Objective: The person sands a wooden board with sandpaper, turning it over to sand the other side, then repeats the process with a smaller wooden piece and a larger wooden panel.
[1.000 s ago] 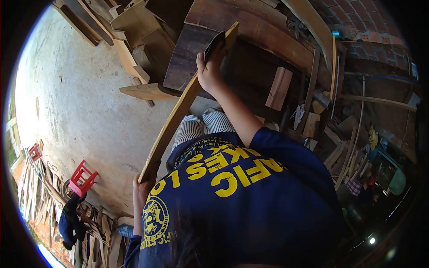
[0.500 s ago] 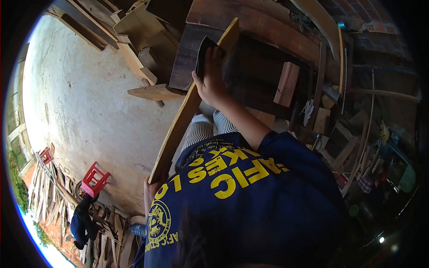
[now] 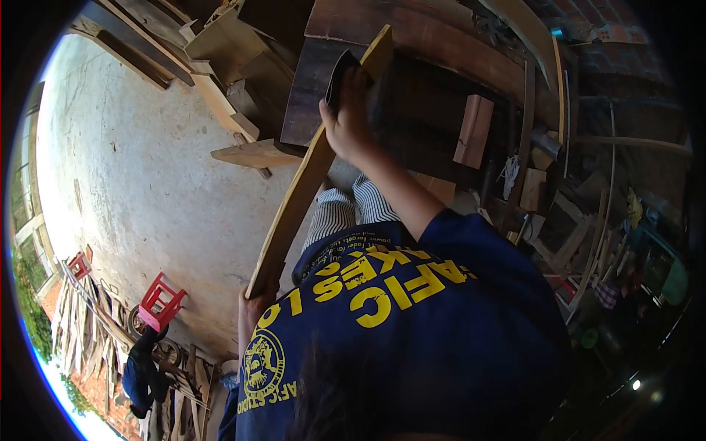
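A long yellowish wooden board (image 3: 298, 198) slants from the dark wooden surface at the top down to my body. Its near end rests in my left hand (image 3: 254, 305), whose fingers wrap round it, partly hidden below the board. Higher up, my right hand (image 3: 348, 121) holds a dark, bent sheet (image 3: 341, 73) against the board near the far end. The thumb is on the sheet's lower edge, and the sheet curves up off the board on the left.
Wooden pieces (image 3: 235, 62) are stacked at the upper left. A reddish wood block (image 3: 474, 131) lies on the dark furniture to the right. On the lower left are a red stool (image 3: 162, 301), a dark blue garment-like shape (image 3: 140, 375) and piled wood strips (image 3: 88, 323). More scraps lie right.
Compared with one second ago, the sheet has shifted left on the board and shows more of its dark face. The whole view has shifted slightly. My left hand still grips the near end.
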A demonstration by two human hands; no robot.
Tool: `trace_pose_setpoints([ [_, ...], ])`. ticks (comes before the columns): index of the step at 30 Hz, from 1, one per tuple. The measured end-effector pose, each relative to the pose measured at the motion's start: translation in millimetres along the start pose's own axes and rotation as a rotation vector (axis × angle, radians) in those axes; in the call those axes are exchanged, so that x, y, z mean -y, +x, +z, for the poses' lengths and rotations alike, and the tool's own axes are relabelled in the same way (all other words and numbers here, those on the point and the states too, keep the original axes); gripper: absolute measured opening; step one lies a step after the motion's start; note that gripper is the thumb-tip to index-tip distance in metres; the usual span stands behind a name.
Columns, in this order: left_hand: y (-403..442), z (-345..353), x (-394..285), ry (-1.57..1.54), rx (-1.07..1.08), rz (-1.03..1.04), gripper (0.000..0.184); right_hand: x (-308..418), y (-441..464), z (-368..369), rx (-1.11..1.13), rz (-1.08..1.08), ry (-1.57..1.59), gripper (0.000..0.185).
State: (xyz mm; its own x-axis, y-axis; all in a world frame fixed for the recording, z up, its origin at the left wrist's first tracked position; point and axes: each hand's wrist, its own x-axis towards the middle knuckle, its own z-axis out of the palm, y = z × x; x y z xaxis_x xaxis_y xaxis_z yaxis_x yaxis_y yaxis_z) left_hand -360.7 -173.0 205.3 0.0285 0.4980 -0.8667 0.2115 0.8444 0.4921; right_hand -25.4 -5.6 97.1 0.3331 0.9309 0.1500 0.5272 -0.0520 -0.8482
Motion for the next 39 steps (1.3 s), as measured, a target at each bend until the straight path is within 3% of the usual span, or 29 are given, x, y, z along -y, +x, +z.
trace_pose_setpoints([
  [3,6,-12,19,0.024,-0.006,0.015,0.035,1,1,-4,0.042,0.034,0.067,0.076],
  [7,7,-28,52,0.051,-0.029,0.036,0.036,-51,84,-9,-0.122,0.071,-0.274,0.079],
  [10,12,-42,73,0.089,-0.025,0.053,0.038,-87,116,-8,-0.111,0.111,-0.249,0.081],
  [13,24,-54,94,0.119,-0.017,0.073,0.039,-70,79,5,-0.125,0.053,-0.059,0.081],
  [17,34,-67,130,0.142,-0.015,0.081,0.040,21,-22,0,0.169,-0.035,-0.176,0.084],
  [22,33,-76,166,0.171,-0.031,0.087,0.042,-15,27,-3,0.037,0.042,-0.057,0.081],
  [25,31,-75,180,0.181,-0.044,0.097,0.043,-72,102,-10,-0.092,0.077,-0.245,0.077],
  [28,33,-78,198,0.192,-0.053,0.112,0.044,-75,103,-6,-0.072,0.066,-0.168,0.077],
  [33,45,-70,203,0.215,-0.055,0.136,0.047,11,-20,-2,0.185,-0.050,-0.144,0.073],
  [37,44,-78,225,0.247,-0.071,0.139,0.048,-1,16,-4,0.270,-0.029,-0.065,0.065],
  [39,42,-81,235,0.259,-0.088,0.143,0.049,-20,54,-3,0.144,0.092,0.016,0.061],
])
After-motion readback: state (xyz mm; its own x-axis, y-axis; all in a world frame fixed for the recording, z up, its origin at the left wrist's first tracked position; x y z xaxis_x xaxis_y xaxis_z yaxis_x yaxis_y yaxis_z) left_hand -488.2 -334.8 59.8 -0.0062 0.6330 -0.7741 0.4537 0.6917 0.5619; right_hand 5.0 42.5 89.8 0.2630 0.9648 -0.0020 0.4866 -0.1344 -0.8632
